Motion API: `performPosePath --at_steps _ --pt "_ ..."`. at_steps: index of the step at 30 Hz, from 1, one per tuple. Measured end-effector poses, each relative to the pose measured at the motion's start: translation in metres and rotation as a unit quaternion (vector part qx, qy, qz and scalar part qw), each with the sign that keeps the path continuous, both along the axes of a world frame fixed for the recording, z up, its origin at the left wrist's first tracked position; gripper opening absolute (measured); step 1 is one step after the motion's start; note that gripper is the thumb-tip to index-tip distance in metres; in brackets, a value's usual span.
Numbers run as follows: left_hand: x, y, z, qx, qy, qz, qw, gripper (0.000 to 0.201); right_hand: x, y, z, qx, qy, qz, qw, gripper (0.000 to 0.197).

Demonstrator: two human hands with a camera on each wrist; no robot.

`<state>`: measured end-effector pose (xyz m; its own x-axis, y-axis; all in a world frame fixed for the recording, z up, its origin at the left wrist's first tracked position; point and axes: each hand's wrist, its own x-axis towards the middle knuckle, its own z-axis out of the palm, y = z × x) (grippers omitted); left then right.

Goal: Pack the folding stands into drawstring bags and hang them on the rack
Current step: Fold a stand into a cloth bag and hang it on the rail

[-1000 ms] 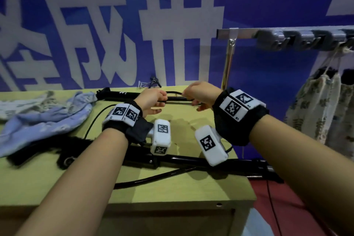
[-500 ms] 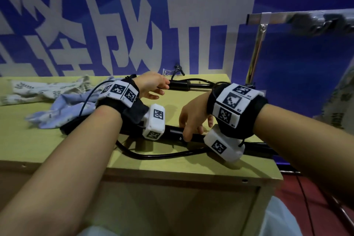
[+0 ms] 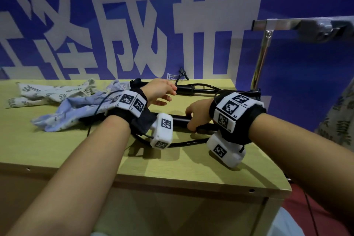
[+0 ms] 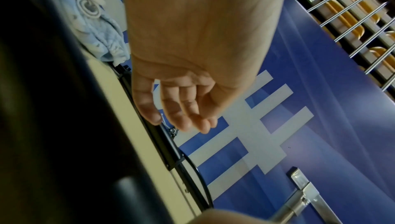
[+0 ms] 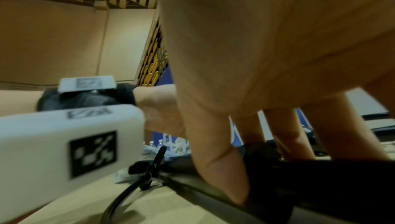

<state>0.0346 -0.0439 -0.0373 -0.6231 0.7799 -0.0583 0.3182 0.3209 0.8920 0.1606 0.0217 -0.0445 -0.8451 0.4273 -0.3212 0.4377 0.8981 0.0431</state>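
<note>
A blue wall banner (image 3: 287, 15) with large white characters stands behind the yellow-green wooden surface (image 3: 57, 149); red floor (image 3: 298, 209) lower right

from head height we look down at the table (image 3: 57, 149); our wrist views sit low, close, sharing its blue backdrop (image 4: 320, 143).

Behind everything, from 9 to 3 o'clock, a blue banner (image 3: 287, 15) printed with large white characters (image 3: 206, 25). Below it, filling the middle, a yellow-green wooden table (image 3: 57, 149). At 5 o'clock, past the table's corner, red floor (image 3: 295, 214); in the left wrist view, at 1 o'clock, rows of yellow seats behind metal railings (image 4: 352, 16).
</note>
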Motion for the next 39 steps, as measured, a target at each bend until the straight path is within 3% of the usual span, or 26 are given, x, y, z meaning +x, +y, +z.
performPosePath --at_steps 12,15,19,26,34,39 --pt "-0.033 0.04 -0.039 0.151 -0.058 0.059 0.985 0.021 -0.026 0.051 -0.002 -0.045 0.031 -0.081 0.995 0.041" --pt "-0.043 0.045 -0.047 0.203 -0.066 0.056 0.975 0.023 -0.028 0.062 -0.004 -0.1 0.088 -0.11 0.985 0.046" --pt "-0.057 0.044 -0.057 0.294 -0.157 0.047 0.942 0.025 -0.025 0.067 -0.016 -0.253 0.175 -0.165 0.937 0.053" --pt "-0.07 0.037 -0.058 0.29 -0.263 0.024 0.92 0.023 -0.033 0.07 -0.035 -0.332 0.231 -0.189 0.895 0.041" --pt "-0.063 0.034 -0.062 0.228 -0.23 0.05 0.945 0.019 -0.033 0.075 -0.044 -0.306 0.301 -0.187 0.884 0.039" --pt "-0.062 0.026 -0.061 0.238 -0.279 0.112 0.923 0.019 -0.028 0.075 -0.043 -0.321 0.321 -0.189 0.871 0.037"
